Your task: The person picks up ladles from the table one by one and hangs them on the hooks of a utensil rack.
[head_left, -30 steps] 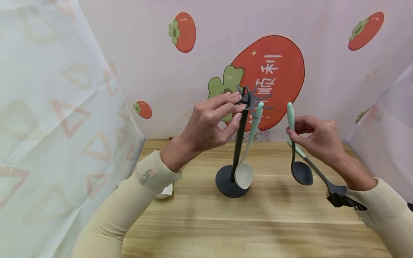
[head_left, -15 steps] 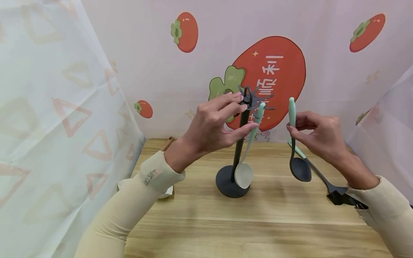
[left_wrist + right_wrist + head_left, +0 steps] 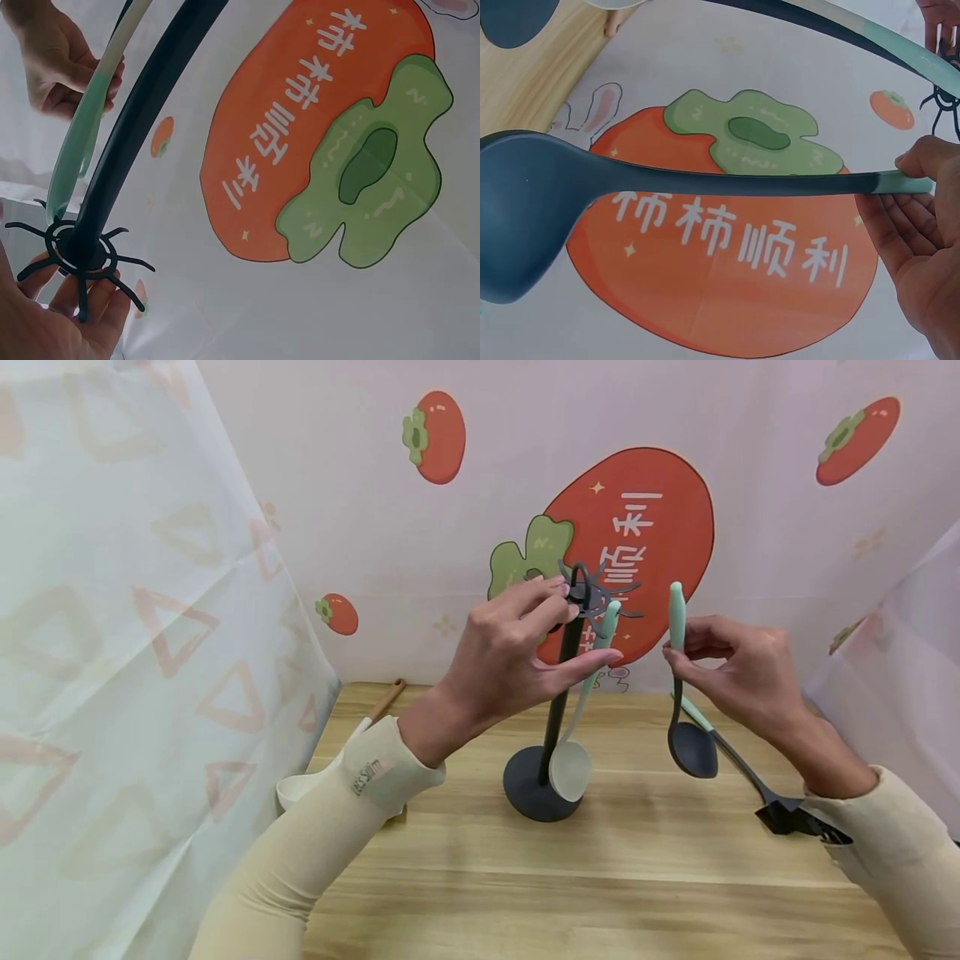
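A black utensil rack with a round base and a ring of hooks stands on the wooden table. From one hook hangs a white ladle with a mint-green handle. My left hand touches the rack's top with its fingertips, the thumb stretched out in front of the hanging ladle's handle. In the left wrist view, the fingers lie behind the hook ring. To the right of the rack, my right hand pinches a dark ladle by its mint handle, bowl downward. That ladle is apart from the rack.
A dark-headed utensil with a mint handle lies on the table at right, partly hidden by the right sleeve. At left, a white vessel and a wooden-handled utensil sit behind the left forearm. Printed cloth walls surround the table.
The left thumb has stretched out rightward, away from the rack's pole. The right hand has lifted the dark ladle slightly, and its bowl has swung a little left. The rack stays put.
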### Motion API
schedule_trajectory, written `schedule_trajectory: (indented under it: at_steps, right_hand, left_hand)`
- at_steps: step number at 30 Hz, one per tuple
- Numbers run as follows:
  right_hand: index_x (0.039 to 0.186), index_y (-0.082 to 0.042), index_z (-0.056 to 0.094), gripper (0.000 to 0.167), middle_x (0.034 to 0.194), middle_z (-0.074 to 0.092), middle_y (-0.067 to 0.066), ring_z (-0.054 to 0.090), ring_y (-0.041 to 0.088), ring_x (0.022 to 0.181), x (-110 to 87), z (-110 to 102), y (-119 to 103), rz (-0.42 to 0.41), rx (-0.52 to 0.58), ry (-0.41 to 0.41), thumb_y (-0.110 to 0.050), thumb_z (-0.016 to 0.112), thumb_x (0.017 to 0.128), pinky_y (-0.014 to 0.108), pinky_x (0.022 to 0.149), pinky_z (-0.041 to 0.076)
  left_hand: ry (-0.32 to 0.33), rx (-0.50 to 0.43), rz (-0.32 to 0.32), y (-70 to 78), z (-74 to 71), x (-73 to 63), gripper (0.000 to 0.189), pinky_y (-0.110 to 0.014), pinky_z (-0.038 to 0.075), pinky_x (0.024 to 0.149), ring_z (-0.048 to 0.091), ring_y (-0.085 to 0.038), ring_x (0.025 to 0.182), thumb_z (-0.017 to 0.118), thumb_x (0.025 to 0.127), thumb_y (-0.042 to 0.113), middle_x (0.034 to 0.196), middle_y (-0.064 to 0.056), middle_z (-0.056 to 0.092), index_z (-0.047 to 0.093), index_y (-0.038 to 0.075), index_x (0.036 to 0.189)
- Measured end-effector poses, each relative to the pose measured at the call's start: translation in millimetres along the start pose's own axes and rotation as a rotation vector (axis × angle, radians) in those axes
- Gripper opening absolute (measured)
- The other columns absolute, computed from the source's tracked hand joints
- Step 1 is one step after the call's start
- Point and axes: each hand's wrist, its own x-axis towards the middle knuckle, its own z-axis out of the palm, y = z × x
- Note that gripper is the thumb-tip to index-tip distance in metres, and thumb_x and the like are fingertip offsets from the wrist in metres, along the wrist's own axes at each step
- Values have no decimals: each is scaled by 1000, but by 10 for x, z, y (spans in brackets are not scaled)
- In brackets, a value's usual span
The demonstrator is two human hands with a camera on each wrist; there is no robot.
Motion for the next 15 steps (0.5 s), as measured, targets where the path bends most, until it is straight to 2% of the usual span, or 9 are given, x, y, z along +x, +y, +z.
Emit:
schedule_trajectory:
  at_steps: [10,15]
  right_hand:
    - [109,10,75,35,91,79,17,60,-26,91,87,-10,-72,-17,2,1,15,85,76,2,84,49]
    - [111,11,74,35,94,80,18,59,-27,92,118,2,-99,-11,-1,-8,15,84,77,2,84,49]
  left_hand:
    - [11,17,-23,34,26,36,47,-32,61,77,72,-24,87,90,83,45,91,-10,71,69,3,83]
    - [19,35,-30,42,34,48,46,-31,62,76,73,-23,86,89,84,46,90,-10,73,72,3,86]
